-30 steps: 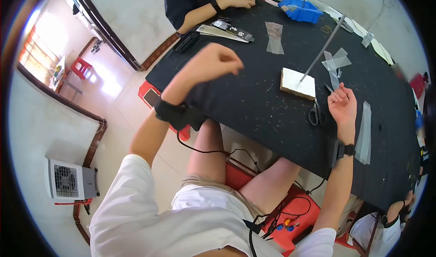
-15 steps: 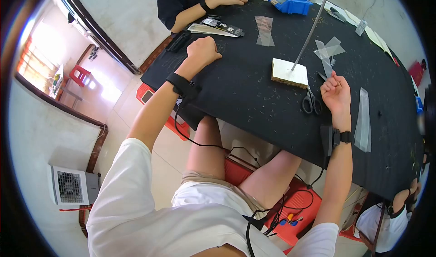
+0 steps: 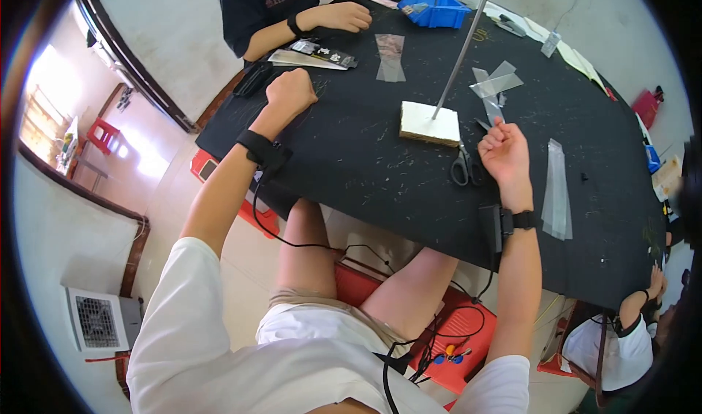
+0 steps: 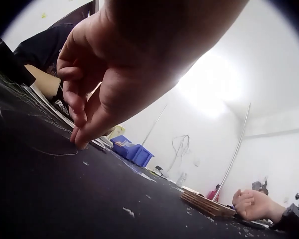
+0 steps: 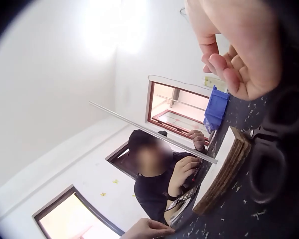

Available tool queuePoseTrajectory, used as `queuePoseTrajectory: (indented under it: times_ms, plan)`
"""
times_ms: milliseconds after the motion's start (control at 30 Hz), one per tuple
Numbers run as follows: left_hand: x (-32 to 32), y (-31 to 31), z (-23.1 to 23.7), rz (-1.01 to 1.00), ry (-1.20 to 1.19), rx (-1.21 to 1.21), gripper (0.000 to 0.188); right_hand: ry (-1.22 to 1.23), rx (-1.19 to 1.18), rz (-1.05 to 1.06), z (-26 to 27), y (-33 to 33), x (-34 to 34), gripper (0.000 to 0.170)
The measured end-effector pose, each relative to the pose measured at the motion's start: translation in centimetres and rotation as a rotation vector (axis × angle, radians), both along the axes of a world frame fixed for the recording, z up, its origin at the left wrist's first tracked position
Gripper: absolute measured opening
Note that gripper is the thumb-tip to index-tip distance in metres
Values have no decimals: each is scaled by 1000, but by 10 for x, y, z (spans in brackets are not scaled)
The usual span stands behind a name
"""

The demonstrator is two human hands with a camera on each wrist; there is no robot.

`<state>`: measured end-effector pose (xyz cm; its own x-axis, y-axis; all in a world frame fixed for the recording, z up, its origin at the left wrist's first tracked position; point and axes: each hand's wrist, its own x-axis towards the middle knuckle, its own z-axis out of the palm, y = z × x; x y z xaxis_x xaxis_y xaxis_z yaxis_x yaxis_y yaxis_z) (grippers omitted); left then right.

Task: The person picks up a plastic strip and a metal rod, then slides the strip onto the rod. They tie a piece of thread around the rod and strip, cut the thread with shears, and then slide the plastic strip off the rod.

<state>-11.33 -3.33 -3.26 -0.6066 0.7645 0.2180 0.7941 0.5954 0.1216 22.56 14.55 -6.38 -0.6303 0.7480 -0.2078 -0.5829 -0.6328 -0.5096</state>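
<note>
My left hand (image 3: 291,92) is low over the black table near its left edge. In the left wrist view its thumb and finger pinch together at a thin pale strand (image 4: 55,154) lying on the cloth. Fine strands (image 3: 322,87) also show beside this hand. My right hand (image 3: 504,151) rests palm up with its fingers loosely curled, holding nothing. Black-handled scissors (image 3: 461,171) lie just left of it, their blades partly hidden. Beyond the handles sits a white-topped block of stacked brown layers (image 3: 430,124), a slanting metal rod (image 3: 461,56) standing in it.
Clear plastic strips (image 3: 557,191) lie right of my right hand, with crossed strips (image 3: 497,81) beyond it. A clear sheet (image 3: 390,57) and a blue bin (image 3: 436,16) are farther back. Another person's hand (image 3: 344,17) rests near flat packets (image 3: 314,57). Scraps litter the cloth.
My left hand has drawn back leftward from over the table and come down to the strands, its fingertips now together. My right hand stays by the scissors. The head view has shifted.
</note>
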Motion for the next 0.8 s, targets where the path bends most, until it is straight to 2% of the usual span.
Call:
queuePoseTrajectory:
  times_ms: [100, 333, 400, 467, 533, 633, 800]
  plan:
    - [1, 0, 3, 28, -58, -20, 12, -29, -18, -21, -1, 0, -1, 15]
    - [-7, 3, -12, 51, -7, 0, 14, -52, -6, -25, 0, -2, -2, 15]
    - [-6, 1, -4, 73, -26, -22, 16, -48, -8, -11, 0, -1, -3, 16]
    - [-8, 0, 4, 42, -278, -76, 32, -54, 5, -25, 1, -2, -2, 17]
    - [-18, 1, -1, 6, -293, -22, 32, -59, 4, -33, 1, -3, -2, 17]
    - [-29, 1, -5, -122, -562, 139, 32, -58, 12, -31, 1, -3, -3, 17]
    - [-7, -2, 7, -239, -621, 254, 25, -53, 30, -11, 4, -5, -2, 15]
